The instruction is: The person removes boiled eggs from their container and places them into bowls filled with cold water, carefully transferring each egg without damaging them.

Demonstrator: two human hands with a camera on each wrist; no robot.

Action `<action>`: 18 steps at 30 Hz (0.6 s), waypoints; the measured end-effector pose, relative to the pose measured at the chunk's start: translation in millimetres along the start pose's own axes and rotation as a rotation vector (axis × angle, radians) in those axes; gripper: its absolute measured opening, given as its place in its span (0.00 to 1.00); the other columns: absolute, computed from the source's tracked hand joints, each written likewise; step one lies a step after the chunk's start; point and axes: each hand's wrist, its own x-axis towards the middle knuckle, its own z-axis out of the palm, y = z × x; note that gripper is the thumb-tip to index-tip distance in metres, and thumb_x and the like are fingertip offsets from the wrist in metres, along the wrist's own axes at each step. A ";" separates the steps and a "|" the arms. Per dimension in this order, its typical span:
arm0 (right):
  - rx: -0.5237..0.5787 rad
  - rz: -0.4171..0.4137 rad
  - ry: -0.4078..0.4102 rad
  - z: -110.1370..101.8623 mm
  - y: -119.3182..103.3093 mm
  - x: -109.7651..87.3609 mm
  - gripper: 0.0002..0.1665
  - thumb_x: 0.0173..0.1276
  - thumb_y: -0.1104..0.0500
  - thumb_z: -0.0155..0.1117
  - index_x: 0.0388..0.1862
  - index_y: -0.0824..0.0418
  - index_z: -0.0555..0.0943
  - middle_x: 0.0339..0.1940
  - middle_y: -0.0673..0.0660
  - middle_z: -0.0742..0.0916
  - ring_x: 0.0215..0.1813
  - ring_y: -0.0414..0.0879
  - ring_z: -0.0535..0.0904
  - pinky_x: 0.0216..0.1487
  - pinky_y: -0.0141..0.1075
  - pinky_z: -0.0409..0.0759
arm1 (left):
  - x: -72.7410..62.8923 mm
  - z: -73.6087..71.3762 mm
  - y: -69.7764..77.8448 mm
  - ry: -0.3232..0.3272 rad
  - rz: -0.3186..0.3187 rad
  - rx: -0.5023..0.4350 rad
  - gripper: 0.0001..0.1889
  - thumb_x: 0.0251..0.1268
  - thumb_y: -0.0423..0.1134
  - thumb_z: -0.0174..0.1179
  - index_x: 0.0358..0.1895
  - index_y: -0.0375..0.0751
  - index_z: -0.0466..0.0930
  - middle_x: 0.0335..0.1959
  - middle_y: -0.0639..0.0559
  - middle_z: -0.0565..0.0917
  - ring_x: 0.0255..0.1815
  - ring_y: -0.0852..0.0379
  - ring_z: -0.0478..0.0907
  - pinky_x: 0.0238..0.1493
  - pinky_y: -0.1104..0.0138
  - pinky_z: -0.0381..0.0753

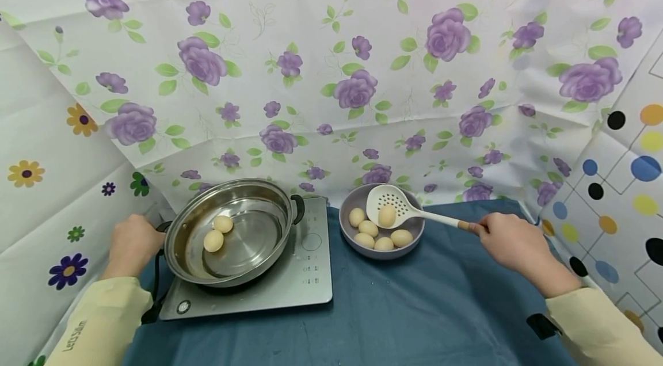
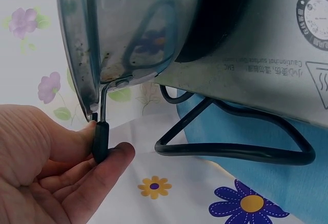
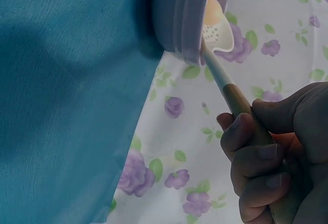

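Note:
In the head view a steel pot with two eggs in clear liquid stands on a flat cooktop. My left hand grips the pot's left handle; the left wrist view shows thumb and fingers pinching that black handle. My right hand holds a white slotted skimmer by its wooden handle. One egg rests in the skimmer's perforated head, which hangs over a grey-purple bowl. Several more eggs lie in the bowl.
A blue cloth covers the table under the cooktop and bowl. Flowered sheeting rises behind, with dotted sheeting at the right. A black cable loops beside the cooktop's left edge.

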 end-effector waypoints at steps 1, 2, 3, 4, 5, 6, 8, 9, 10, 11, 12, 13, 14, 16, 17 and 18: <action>-0.007 -0.004 0.005 0.4 0.0 -0.3 0.19 0.71 0.49 0.51 0.43 0.61 0.82 0.15 0.51 0.74 0.14 0.43 0.62 0.14 0.35 0.58 | -0.1 0.0 -0.1 0.001 0.003 0.000 0.19 0.51 0.45 0.62 0.12 0.36 0.74 0.12 0.45 0.75 0.17 0.49 0.70 0.16 0.64 0.67; -0.013 -0.009 0.010 0.8 -0.1 -0.7 0.18 0.71 0.50 0.51 0.42 0.61 0.82 0.15 0.51 0.74 0.14 0.43 0.62 0.14 0.35 0.58 | -0.2 0.1 -0.4 0.003 0.007 0.000 0.19 0.51 0.45 0.62 0.12 0.35 0.74 0.12 0.45 0.76 0.17 0.49 0.70 0.16 0.64 0.67; -0.018 -0.013 0.014 1.1 -0.3 -0.8 0.18 0.71 0.50 0.51 0.43 0.61 0.82 0.15 0.51 0.74 0.14 0.43 0.62 0.14 0.35 0.58 | -0.2 0.0 -0.5 0.003 0.010 0.001 0.19 0.51 0.45 0.62 0.12 0.35 0.75 0.12 0.45 0.76 0.17 0.49 0.70 0.16 0.64 0.67; -0.024 -0.016 0.018 1.5 -0.5 -1.1 0.18 0.71 0.50 0.51 0.42 0.61 0.82 0.15 0.51 0.74 0.14 0.43 0.63 0.14 0.35 0.58 | 0.0 -0.2 -0.8 0.003 0.011 0.000 0.19 0.51 0.46 0.62 0.12 0.35 0.74 0.12 0.45 0.76 0.17 0.49 0.70 0.16 0.64 0.67; -0.029 -0.019 0.021 1.9 -0.7 -1.3 0.18 0.71 0.50 0.51 0.43 0.61 0.82 0.14 0.51 0.74 0.13 0.43 0.63 0.14 0.35 0.58 | -0.1 0.0 -1.0 0.002 0.013 0.000 0.19 0.51 0.46 0.62 0.12 0.36 0.74 0.12 0.45 0.76 0.17 0.49 0.70 0.16 0.64 0.67; -0.034 -0.022 0.026 2.2 -1.1 -1.6 0.18 0.71 0.50 0.51 0.43 0.61 0.82 0.14 0.50 0.74 0.13 0.43 0.63 0.14 0.35 0.58 | -0.2 -0.2 -0.8 0.002 0.012 0.001 0.20 0.52 0.46 0.62 0.12 0.36 0.74 0.12 0.45 0.76 0.17 0.49 0.70 0.16 0.64 0.67; -0.042 -0.028 0.037 3.0 -1.4 -1.8 0.17 0.71 0.50 0.51 0.43 0.60 0.82 0.14 0.50 0.74 0.13 0.43 0.62 0.14 0.35 0.58 | -0.1 -0.5 -0.6 0.000 0.004 0.002 0.20 0.52 0.46 0.62 0.12 0.36 0.74 0.12 0.45 0.75 0.17 0.50 0.70 0.16 0.64 0.67; -0.046 -0.030 0.042 3.3 -1.5 -1.9 0.17 0.71 0.51 0.51 0.42 0.60 0.83 0.13 0.50 0.74 0.13 0.43 0.62 0.14 0.35 0.58 | -0.1 -0.9 -0.3 0.003 0.001 0.002 0.19 0.52 0.46 0.63 0.13 0.35 0.74 0.12 0.45 0.75 0.17 0.49 0.70 0.16 0.63 0.67; -0.049 -0.033 0.047 3.8 -1.7 -2.0 0.17 0.71 0.51 0.51 0.42 0.60 0.83 0.13 0.50 0.73 0.13 0.43 0.62 0.14 0.35 0.57 | -0.2 -1.2 -0.1 0.006 -0.001 0.001 0.19 0.51 0.45 0.63 0.13 0.34 0.74 0.13 0.44 0.76 0.17 0.49 0.70 0.16 0.63 0.67; -0.052 -0.035 0.054 4.0 -1.8 -2.0 0.17 0.71 0.51 0.51 0.41 0.59 0.83 0.13 0.50 0.73 0.13 0.43 0.62 0.14 0.35 0.57 | -0.3 -1.2 0.2 0.010 -0.003 0.003 0.19 0.51 0.45 0.63 0.14 0.33 0.75 0.13 0.43 0.76 0.18 0.48 0.70 0.16 0.63 0.67; -0.054 -0.038 0.060 4.2 -1.9 -2.1 0.17 0.71 0.51 0.51 0.41 0.59 0.83 0.13 0.50 0.73 0.12 0.43 0.62 0.14 0.35 0.57 | -0.3 -1.3 0.4 0.016 -0.003 0.005 0.18 0.51 0.45 0.63 0.15 0.33 0.75 0.14 0.42 0.76 0.18 0.48 0.70 0.17 0.62 0.67; -0.056 -0.039 0.065 4.3 -2.0 -2.2 0.16 0.71 0.51 0.51 0.40 0.59 0.83 0.12 0.50 0.73 0.12 0.43 0.61 0.13 0.35 0.57 | -0.2 -1.5 0.5 0.019 -0.003 0.006 0.18 0.51 0.44 0.63 0.16 0.32 0.75 0.15 0.41 0.76 0.19 0.47 0.70 0.17 0.62 0.67; -0.059 -0.040 0.071 4.2 -2.1 -2.4 0.16 0.71 0.51 0.51 0.40 0.59 0.83 0.12 0.50 0.72 0.12 0.43 0.61 0.13 0.35 0.57 | -0.2 -1.7 0.6 0.024 -0.001 0.007 0.18 0.50 0.44 0.63 0.16 0.31 0.76 0.15 0.40 0.76 0.19 0.47 0.70 0.17 0.62 0.67; -0.062 -0.043 0.079 4.2 -2.3 -2.8 0.16 0.71 0.51 0.51 0.40 0.58 0.83 0.12 0.50 0.72 0.12 0.43 0.61 0.13 0.35 0.57 | -0.2 -1.8 0.6 0.026 0.000 0.009 0.18 0.50 0.44 0.63 0.16 0.31 0.76 0.16 0.40 0.77 0.19 0.46 0.70 0.17 0.62 0.67; -0.065 -0.043 0.082 3.9 -2.3 -3.0 0.16 0.70 0.51 0.51 0.40 0.58 0.83 0.12 0.50 0.72 0.12 0.43 0.61 0.13 0.35 0.57 | 0.0 -1.9 0.5 0.024 0.000 0.010 0.18 0.50 0.44 0.63 0.16 0.31 0.76 0.16 0.40 0.77 0.19 0.46 0.70 0.17 0.62 0.67; -0.065 -0.043 0.085 3.6 -2.3 -3.2 0.16 0.70 0.51 0.52 0.40 0.58 0.83 0.12 0.50 0.73 0.12 0.43 0.61 0.13 0.35 0.57 | 0.0 -1.9 0.6 0.022 -0.001 0.010 0.18 0.50 0.44 0.63 0.16 0.32 0.75 0.15 0.40 0.77 0.19 0.47 0.70 0.17 0.62 0.67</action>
